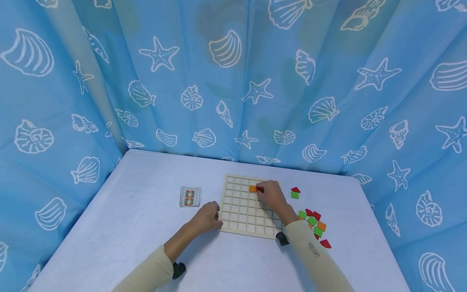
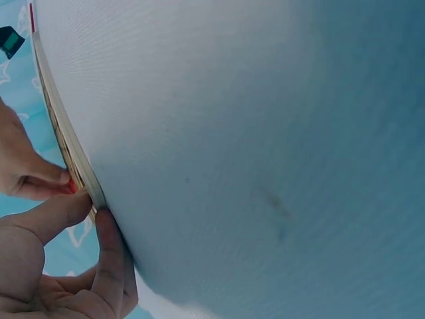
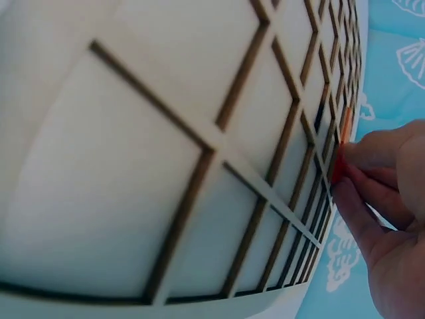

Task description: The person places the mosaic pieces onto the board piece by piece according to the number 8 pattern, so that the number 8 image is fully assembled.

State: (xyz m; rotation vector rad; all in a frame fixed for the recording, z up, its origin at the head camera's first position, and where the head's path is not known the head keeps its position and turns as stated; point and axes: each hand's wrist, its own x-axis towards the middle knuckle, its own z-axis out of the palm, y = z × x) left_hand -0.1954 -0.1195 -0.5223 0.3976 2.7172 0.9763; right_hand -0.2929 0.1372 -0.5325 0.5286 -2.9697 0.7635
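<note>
The left grip point(image 2: 60, 292) pinches the board point(image 2: 69, 136) near the right grip point(image 2: 20, 163) holding a red piece point(image 2: 72, 187).

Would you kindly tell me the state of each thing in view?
Grid board: flat, mostly unfilled.
Left hand: pinching board edge.
Right hand: holding red piece.
Orange square: on board.
Pattern card: lying face up.
Loose pieces: scattered, some touching.
Shell-print curtain: hanging.

Pale gridded board point(image 1: 249, 207), lying on counter point(image 1: 109, 227), orange square point(image 1: 253, 188) near its far edge, red piece point(image 3: 338, 166) just beside, pinched in right fingers point(image 3: 362, 219)
</note>
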